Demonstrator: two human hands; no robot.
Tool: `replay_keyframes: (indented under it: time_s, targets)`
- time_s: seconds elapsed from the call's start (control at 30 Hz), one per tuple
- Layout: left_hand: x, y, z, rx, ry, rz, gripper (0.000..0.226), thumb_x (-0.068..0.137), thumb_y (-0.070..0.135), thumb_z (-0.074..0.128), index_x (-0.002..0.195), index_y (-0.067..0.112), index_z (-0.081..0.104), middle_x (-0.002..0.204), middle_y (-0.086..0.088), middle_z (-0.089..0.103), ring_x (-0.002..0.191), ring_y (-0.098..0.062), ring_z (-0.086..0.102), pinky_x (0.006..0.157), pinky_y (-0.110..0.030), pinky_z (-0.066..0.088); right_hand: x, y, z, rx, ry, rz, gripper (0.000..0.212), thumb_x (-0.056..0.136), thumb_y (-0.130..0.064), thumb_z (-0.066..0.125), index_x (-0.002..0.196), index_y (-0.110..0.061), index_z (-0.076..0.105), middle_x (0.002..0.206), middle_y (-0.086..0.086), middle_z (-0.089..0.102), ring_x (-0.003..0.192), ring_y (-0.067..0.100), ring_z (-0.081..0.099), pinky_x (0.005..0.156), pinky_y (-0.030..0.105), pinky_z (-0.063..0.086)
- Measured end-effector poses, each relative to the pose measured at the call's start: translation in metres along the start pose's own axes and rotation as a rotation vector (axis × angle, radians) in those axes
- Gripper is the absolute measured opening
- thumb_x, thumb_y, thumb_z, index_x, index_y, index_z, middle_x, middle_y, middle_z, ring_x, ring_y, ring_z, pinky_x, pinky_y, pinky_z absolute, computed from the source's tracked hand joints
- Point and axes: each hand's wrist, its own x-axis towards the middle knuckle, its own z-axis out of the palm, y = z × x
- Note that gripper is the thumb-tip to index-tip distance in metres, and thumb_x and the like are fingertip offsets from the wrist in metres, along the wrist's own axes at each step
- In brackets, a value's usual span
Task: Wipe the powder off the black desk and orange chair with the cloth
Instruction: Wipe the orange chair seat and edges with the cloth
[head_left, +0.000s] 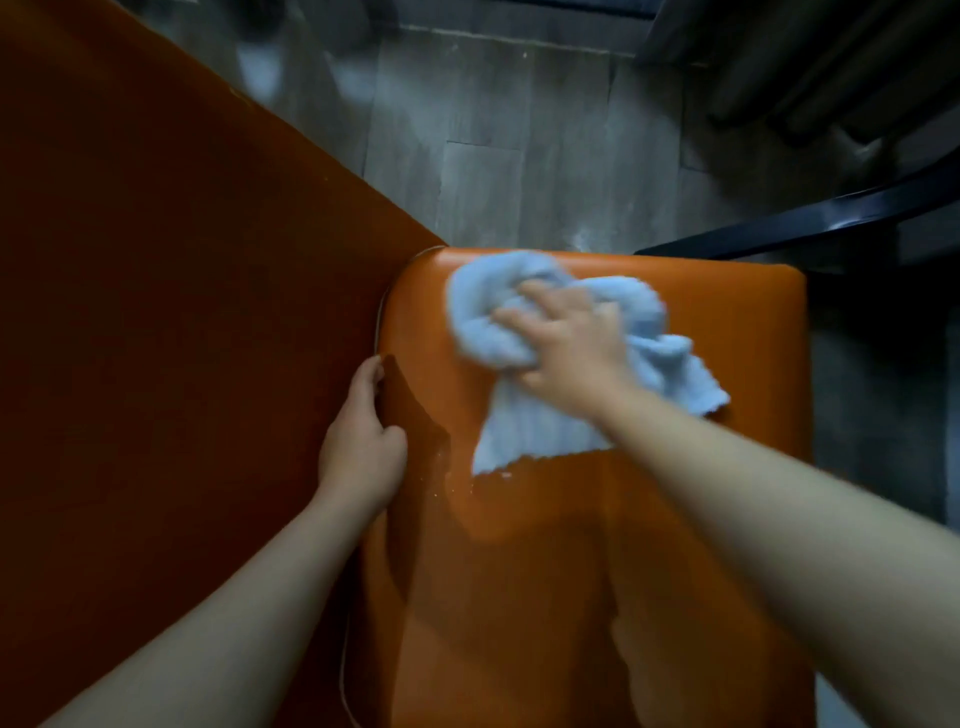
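Observation:
The orange chair seat (737, 332) fills the middle and lower part of the head view, and its darker orange back (156, 291) rises at the left. A light blue cloth (524, 426) lies bunched on the far part of the seat. My right hand (566, 343) presses down on the cloth with its fingers spread over the bunched part. My left hand (361, 441) grips the seam where seat and back meet, fingers curled round the edge. A few white powder specks (467, 486) lie on the seat just below the cloth's near edge.
Grey tiled floor (519, 156) with pale powder smears lies beyond the chair. A black curved bar (831, 218), perhaps furniture, crosses at the right just past the seat's far corner. Dark vertical shapes (831, 62) stand at the top right.

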Motion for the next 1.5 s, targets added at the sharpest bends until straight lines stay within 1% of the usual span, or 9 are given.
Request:
replay_keyframes:
  time_s: [0.13, 0.2, 0.43, 0.73, 1.0, 1.07, 1.2, 1.3, 1.5]
  targets:
    - [0.002, 0.0, 0.0, -0.025, -0.023, -0.064, 0.071, 0.084, 0.009, 0.045, 0.145, 0.037, 0.023, 0.146, 0.008, 0.038, 0.13, -0.021, 0.04, 0.102, -0.036, 0.035, -0.005, 0.045, -0.018, 0.118, 0.167, 0.692, 0.049, 0.08, -0.036, 0.057, 0.128, -0.038, 0.048, 0.144, -0.003, 0.034, 0.123, 0.033, 0.034, 0.094, 0.051, 0.031]
    - [0.0, 0.003, 0.002, -0.114, -0.045, -0.09, 0.07, 0.084, 0.007, 0.045, 0.145, 0.035, 0.024, 0.147, 0.007, 0.038, 0.131, -0.018, 0.039, 0.103, -0.032, 0.034, 0.016, 0.01, -0.015, 0.148, 0.162, 0.794, 0.049, 0.079, -0.036, 0.058, 0.126, -0.04, 0.048, 0.143, -0.002, 0.032, 0.122, 0.032, 0.033, 0.095, 0.053, 0.029]
    - [0.004, 0.009, -0.01, -0.335, -0.078, -0.139, 0.073, 0.075, 0.01, 0.043, 0.145, 0.02, 0.026, 0.145, 0.002, 0.042, 0.131, -0.013, 0.039, 0.112, -0.041, 0.03, 0.009, -0.06, 0.007, -0.005, 0.015, 0.005, 0.048, 0.077, -0.039, 0.062, 0.123, -0.041, 0.049, 0.145, -0.005, 0.033, 0.122, 0.03, 0.035, 0.087, 0.049, 0.034]
    - [-0.008, 0.013, -0.005, 0.106, -0.073, 0.008, 0.06, 0.092, 0.019, 0.042, 0.148, 0.025, 0.02, 0.15, -0.001, 0.034, 0.133, -0.024, 0.037, 0.105, -0.037, 0.034, -0.027, 0.029, -0.02, 0.146, 0.137, 0.889, 0.048, 0.079, -0.033, 0.058, 0.126, -0.034, 0.05, 0.144, -0.001, 0.032, 0.123, 0.035, 0.033, 0.099, 0.056, 0.031]
    - [-0.005, 0.012, 0.001, 0.189, 0.086, -0.023, 0.063, 0.085, 0.0, 0.036, 0.144, 0.024, 0.034, 0.145, -0.004, 0.043, 0.129, -0.028, 0.042, 0.102, -0.033, 0.033, 0.003, -0.073, 0.004, 0.01, -0.028, 0.097, 0.045, 0.077, -0.041, 0.06, 0.121, -0.04, 0.049, 0.145, -0.007, 0.031, 0.126, 0.03, 0.032, 0.088, 0.052, 0.031]
    - [-0.009, 0.013, 0.006, 0.234, 0.108, -0.001, 0.06, 0.089, 0.003, 0.035, 0.145, 0.023, 0.031, 0.146, -0.003, 0.041, 0.128, -0.028, 0.044, 0.101, -0.035, 0.037, 0.0, -0.034, -0.001, -0.04, -0.029, 0.149, 0.052, 0.078, -0.043, 0.06, 0.127, -0.042, 0.044, 0.149, -0.008, 0.027, 0.131, 0.029, 0.03, 0.093, 0.055, 0.03]
    - [-0.009, 0.012, 0.007, 0.271, 0.116, 0.044, 0.054, 0.095, 0.009, 0.031, 0.147, 0.021, 0.024, 0.149, -0.002, 0.037, 0.13, -0.026, 0.044, 0.101, -0.037, 0.04, -0.039, 0.065, -0.023, 0.05, 0.068, 0.77, 0.056, 0.078, -0.041, 0.059, 0.131, -0.037, 0.042, 0.147, -0.002, 0.026, 0.131, 0.035, 0.027, 0.102, 0.06, 0.026]
    - [-0.009, 0.013, 0.009, 0.304, 0.135, 0.067, 0.053, 0.095, 0.008, 0.031, 0.147, 0.019, 0.025, 0.15, -0.001, 0.035, 0.131, -0.023, 0.042, 0.102, -0.035, 0.039, -0.04, 0.071, -0.028, 0.126, 0.118, 1.011, 0.055, 0.078, -0.044, 0.057, 0.13, -0.032, 0.043, 0.147, 0.003, 0.025, 0.128, 0.039, 0.028, 0.1, 0.06, 0.028]
    - [-0.004, 0.015, 0.009, 0.349, 0.159, 0.036, 0.058, 0.089, 0.004, 0.034, 0.146, 0.018, 0.03, 0.146, -0.005, 0.041, 0.126, -0.029, 0.046, 0.099, -0.035, 0.037, -0.001, -0.043, 0.006, 0.049, 0.045, 0.422, 0.049, 0.073, -0.04, 0.063, 0.12, -0.036, 0.049, 0.147, -0.004, 0.027, 0.126, 0.033, 0.028, 0.092, 0.053, 0.029]
